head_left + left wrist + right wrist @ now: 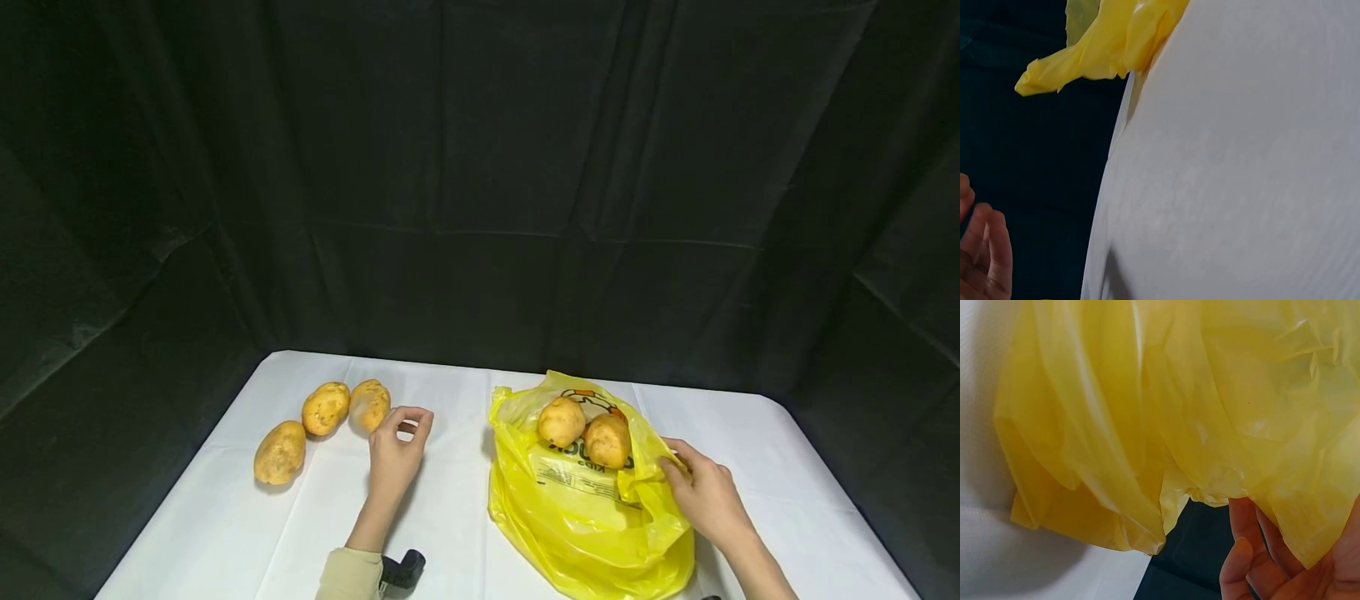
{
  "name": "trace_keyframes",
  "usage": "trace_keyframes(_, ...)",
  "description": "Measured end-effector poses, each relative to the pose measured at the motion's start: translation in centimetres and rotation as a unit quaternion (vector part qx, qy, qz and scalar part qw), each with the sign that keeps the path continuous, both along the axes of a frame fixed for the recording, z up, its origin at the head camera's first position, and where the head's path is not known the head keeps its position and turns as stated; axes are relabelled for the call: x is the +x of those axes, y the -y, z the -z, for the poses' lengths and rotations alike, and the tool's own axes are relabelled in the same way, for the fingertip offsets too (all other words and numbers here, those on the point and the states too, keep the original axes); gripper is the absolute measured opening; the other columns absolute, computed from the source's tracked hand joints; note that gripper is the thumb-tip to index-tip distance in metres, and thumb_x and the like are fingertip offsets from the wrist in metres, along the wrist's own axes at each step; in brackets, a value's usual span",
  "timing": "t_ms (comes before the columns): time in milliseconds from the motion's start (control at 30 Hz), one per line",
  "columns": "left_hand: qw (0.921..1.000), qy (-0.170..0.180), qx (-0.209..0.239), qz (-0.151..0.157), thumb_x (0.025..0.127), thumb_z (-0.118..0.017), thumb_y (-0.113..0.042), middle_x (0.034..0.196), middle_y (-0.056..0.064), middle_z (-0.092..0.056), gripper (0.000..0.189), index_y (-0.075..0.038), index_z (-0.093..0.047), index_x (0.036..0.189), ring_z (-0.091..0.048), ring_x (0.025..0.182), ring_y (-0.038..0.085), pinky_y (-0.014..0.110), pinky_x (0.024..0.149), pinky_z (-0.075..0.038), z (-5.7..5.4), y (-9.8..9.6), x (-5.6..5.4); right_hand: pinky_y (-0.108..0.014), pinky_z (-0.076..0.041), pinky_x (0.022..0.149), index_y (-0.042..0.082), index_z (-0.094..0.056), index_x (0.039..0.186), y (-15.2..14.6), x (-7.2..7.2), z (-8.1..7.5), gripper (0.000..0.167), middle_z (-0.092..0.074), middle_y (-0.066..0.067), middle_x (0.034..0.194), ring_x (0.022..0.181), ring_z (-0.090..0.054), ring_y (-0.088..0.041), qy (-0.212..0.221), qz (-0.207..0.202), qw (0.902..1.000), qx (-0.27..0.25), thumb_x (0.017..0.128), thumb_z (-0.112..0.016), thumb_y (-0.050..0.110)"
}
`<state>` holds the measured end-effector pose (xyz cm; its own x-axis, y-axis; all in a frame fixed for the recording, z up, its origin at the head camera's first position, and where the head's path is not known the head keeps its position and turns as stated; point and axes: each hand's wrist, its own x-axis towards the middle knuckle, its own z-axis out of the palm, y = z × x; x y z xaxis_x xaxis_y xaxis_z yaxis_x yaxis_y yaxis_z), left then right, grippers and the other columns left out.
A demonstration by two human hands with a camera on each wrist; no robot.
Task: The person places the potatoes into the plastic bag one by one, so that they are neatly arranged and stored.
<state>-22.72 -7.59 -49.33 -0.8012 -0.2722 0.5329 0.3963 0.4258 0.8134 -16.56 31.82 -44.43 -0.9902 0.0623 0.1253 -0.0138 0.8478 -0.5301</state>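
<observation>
On the right of the table, a yellow plastic bag (592, 542) lies with its mouth spread wide, printed on the inside. Two potatoes, a left one (561, 422) and a right one (608, 441), show in its mouth. My right hand (708, 492) pinches the bag's right edge between thumb and fingers; the bag's side (1110, 425) fills much of the right wrist view. My left hand (397, 458) is over the table with loosely bent fingers and holds nothing. Just beyond it lies a potato (370, 406), partly overlapped by the fingers in the head view.
Two more potatoes, one at the back (326, 408) and one nearer (279, 452), lie on the left of the white-covered table (450, 517). Black cloth (480, 208) hangs behind and at both sides. A dark strap piece (403, 570) shows beside the left cuff.
</observation>
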Motion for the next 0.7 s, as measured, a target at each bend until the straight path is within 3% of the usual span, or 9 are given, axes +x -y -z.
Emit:
trace_keyframes(300, 0.9991, 0.031, -0.01, -0.027, 0.094, -0.066, -0.011, 0.089, 0.006, -0.069, 0.009, -0.004, -0.071, 0.089, -0.065, 0.076, 0.024, 0.038, 0.067, -0.051, 0.1, 0.9, -0.1, -0.06, -0.045, 0.091, -0.003, -0.053, 0.133, 0.1, -0.1, -0.1, 0.035, -0.054, -0.031, 0.13, 0.117, -0.052, -0.048, 0.009, 0.002, 0.9999, -0.006, 0.101, -0.054, 0.011)
trace_keyframes(700, 0.9868, 0.063, -0.046, -0.142, 0.091, -0.069, -0.02, 0.09, 0.015, -0.063, 0.02, 0.0, -0.07, 0.085, -0.062, 0.087, 0.033, 0.048, 0.074, -0.048, 0.4, 2.3, -0.5, -0.061, -0.044, 0.091, -0.003, -0.053, 0.133, 0.1, -0.1, -0.2, 0.036, -0.054, -0.031, 0.129, 0.116, -0.052, -0.049, 0.005, 0.0, 1.0, -0.001, 0.1, -0.054, 0.01)
